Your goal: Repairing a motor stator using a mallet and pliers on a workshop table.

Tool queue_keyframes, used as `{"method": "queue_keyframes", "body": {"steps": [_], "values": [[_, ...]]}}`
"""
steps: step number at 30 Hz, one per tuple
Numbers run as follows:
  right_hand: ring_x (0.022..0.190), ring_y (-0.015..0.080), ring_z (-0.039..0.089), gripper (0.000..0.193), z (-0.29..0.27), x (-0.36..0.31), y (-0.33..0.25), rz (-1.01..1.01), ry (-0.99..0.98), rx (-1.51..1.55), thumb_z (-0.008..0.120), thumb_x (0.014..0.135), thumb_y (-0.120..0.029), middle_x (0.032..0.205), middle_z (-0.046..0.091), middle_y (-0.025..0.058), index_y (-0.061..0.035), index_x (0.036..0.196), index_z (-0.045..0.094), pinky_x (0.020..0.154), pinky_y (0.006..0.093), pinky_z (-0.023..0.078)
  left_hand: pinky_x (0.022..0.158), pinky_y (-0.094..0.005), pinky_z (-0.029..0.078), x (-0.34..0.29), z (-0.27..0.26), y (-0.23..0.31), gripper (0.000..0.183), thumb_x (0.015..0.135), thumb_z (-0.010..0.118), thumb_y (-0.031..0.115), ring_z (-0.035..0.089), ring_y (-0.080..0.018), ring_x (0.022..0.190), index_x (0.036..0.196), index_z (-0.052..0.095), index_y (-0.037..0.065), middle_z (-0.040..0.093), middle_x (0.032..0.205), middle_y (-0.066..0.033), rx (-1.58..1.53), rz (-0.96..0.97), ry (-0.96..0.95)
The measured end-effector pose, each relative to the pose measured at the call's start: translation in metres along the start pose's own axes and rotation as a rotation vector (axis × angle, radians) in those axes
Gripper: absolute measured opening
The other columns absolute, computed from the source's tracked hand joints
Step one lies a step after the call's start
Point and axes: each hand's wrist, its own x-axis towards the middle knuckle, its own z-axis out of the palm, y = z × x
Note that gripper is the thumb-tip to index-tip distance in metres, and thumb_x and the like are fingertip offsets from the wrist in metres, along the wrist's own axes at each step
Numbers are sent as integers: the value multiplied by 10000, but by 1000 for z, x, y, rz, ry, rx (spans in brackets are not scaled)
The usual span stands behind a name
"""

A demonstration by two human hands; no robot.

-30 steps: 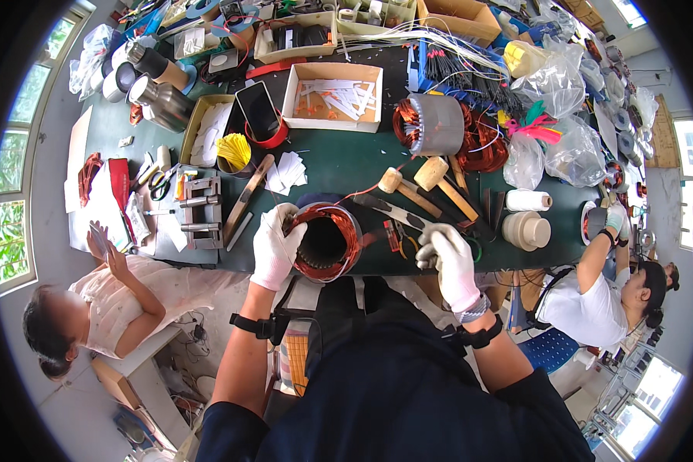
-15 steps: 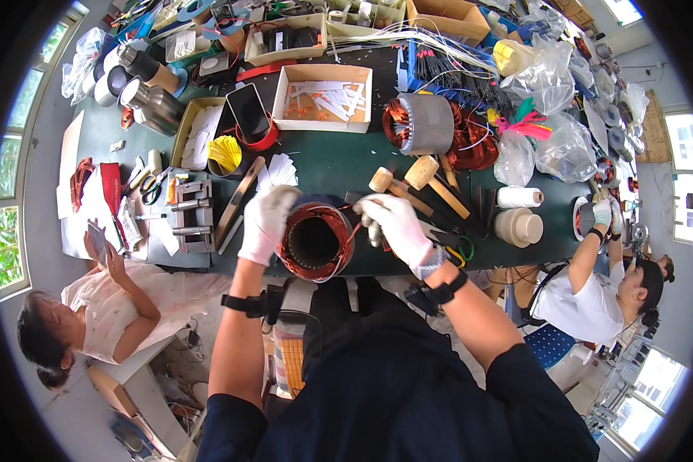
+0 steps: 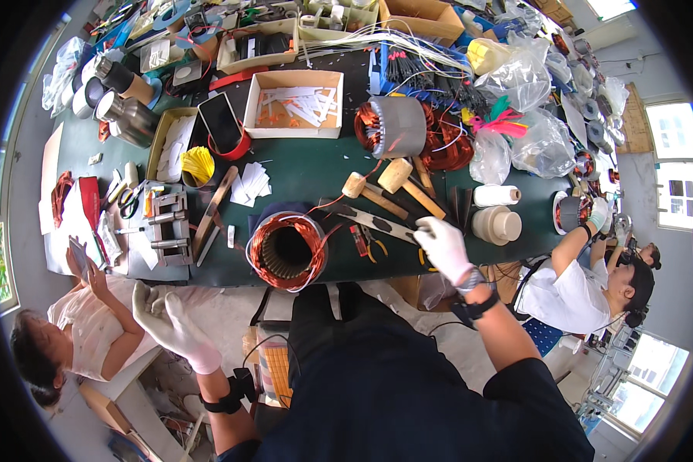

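A motor stator with reddish copper windings (image 3: 321, 254) stands near the table's front edge, its dark bore facing up. Thin red wire leads loop from its rim toward the mallets. My left hand (image 3: 175, 327), in a white glove, is off the table edge with nothing in it, thumb apart and fingers loosely bent. Over the right end of a long spotted flat strip (image 3: 373, 223) is my gloved right hand (image 3: 444, 250), fingers pointing down; the hand hides whether they grip anything. Yellow handles (image 3: 422, 258) show just beneath it. Small red-and-yellow pliers (image 3: 369, 245) lie beside the strip.
Two wooden mallets (image 3: 396, 175), a second stator (image 3: 400, 127) and white thread spools (image 3: 497, 223) lie beyond. A steel clamp block (image 3: 169, 231) and a paper-strip box (image 3: 294, 104) stand left and back. One person sits at each side.
My left hand has let go of the stator's edge and swung down-left off the table. My right hand has left the windings and moved right, uncovering the strip and pliers.
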Motion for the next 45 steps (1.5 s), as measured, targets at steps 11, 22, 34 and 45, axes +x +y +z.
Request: {"method": "queue_keyframes", "body": {"steps": [11,22,34,45], "values": [[1063,358,696,373,64,69,50,-83,-55,-786,834,843,-324,1063,700,138,-96,1087,665,875,500,584,749,-387,589,-72,58,50,160,945,720,111,742,-298,822,1083,753,36,742,930,-146,139,192,-1028],[962,468,717,349,9,4,8,-7,-10,-234,716,943,-258,960,719,292,11,1130,597,817,538,553,822,-299,570,-44,-35,28,434,1003,699,128,706,-174,936,1406,610,-7,731,1125,-90,-238,-460,-267],[708,330,713,354,-50,-49,-159,-700,-427,-463,712,976,-254,870,706,138,-46,1244,611,635,443,572,1251,-463,370,-89,72,-75,1150,631,992,135,433,-408,1501,1600,386,5,459,1601,-235,103,24,-691],[598,235,694,232,-39,11,-235,-999,-610,-983,633,919,-173,753,630,54,-17,1089,608,521,380,531,1249,-445,370,-98,91,-81,1040,707,945,99,461,-365,1503,1590,405,-5,485,1586,-220,-64,40,-604]]}}
